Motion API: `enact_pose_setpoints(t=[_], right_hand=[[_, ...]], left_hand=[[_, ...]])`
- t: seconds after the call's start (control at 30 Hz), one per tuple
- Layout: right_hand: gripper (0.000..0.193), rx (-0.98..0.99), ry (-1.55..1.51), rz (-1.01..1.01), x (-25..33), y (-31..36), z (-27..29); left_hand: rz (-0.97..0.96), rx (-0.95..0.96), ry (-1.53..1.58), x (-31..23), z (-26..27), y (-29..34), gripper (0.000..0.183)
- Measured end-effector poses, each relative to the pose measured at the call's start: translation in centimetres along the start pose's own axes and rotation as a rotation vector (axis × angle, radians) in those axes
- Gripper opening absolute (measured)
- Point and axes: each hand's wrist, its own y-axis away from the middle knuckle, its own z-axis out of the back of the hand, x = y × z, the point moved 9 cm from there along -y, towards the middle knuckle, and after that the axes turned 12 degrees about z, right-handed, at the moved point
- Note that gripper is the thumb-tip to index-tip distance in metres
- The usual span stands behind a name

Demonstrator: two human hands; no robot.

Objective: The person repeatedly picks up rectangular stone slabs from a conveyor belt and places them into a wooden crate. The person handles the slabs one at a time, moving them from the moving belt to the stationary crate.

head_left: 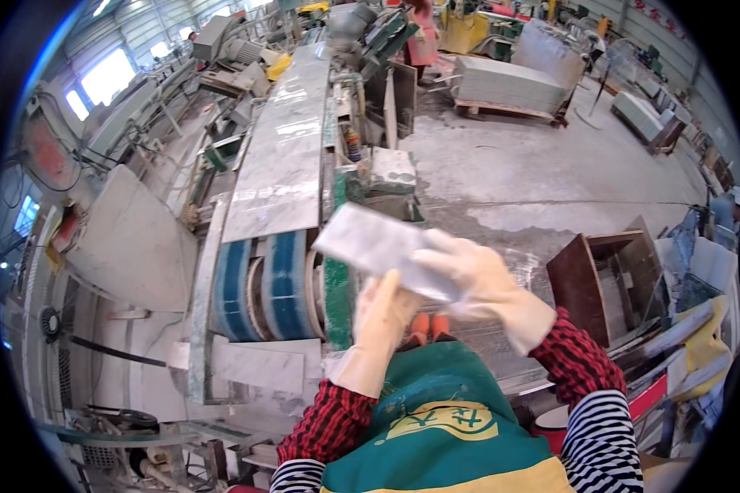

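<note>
Both my hands wear cream rubber gloves and hold one rectangular stone tile [368, 238], pale grey-white and a little blurred. It is tilted in front of my apron, its far left corner reaching over the conveyor's green side rail [337, 300]. My right hand [478, 275] is closed on the tile's right end, fingers over its top face. My left hand [382, 316] grips the near edge from below, thumb up against it. To the left, a long wet stone slab [279, 156] lies on the conveyor, whose blue belts [284, 283] show at the near end.
Flat pale stone pieces [263, 366] lie below the belt end. A large pale panel [131, 238] leans at left. On the right stands a brown open box [592, 283]. Stacked slabs [506, 85] rest on a pallet farther back, near a person in a pink apron [423, 37].
</note>
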Motion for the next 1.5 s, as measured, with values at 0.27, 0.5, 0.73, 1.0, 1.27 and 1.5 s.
enact_pose_setpoints(t=[0.27,0.5,0.73,1.0,1.27,1.5], right_hand=[[0.069,-0.198,-0.093,0.428,5.6,-9.7,-3.2],[0.069,-0.067,-0.221,-0.250,-10.3,2.0,-6.9],[0.059,-0.266,-0.138,-0.780,-19.1,22.1,-6.3],[0.055,-0.375,-0.231,-1.151,-17.2,39.9,-7.8],[0.053,-0.339,-0.206,-1.176,-16.0,41.1,-9.5],[0.053,-0.260,-0.257,-1.098,-16.2,36.9,-9.9]], left_hand=[[-0.401,-0.492,0.010,-16.4,15.4,5.9,0.040],[-0.446,-0.623,0.078,-22.9,25.9,2.4,0.031],[-0.346,-0.678,0.121,-23.1,31.1,-4.3,0.027],[-0.415,-0.646,0.066,-24.2,30.9,-6.5,0.032],[-0.319,-0.628,-0.204,-23.9,25.7,-5.3,0.043],[0.146,-1.046,-0.865,-26.7,27.3,-2.5,0.046]])
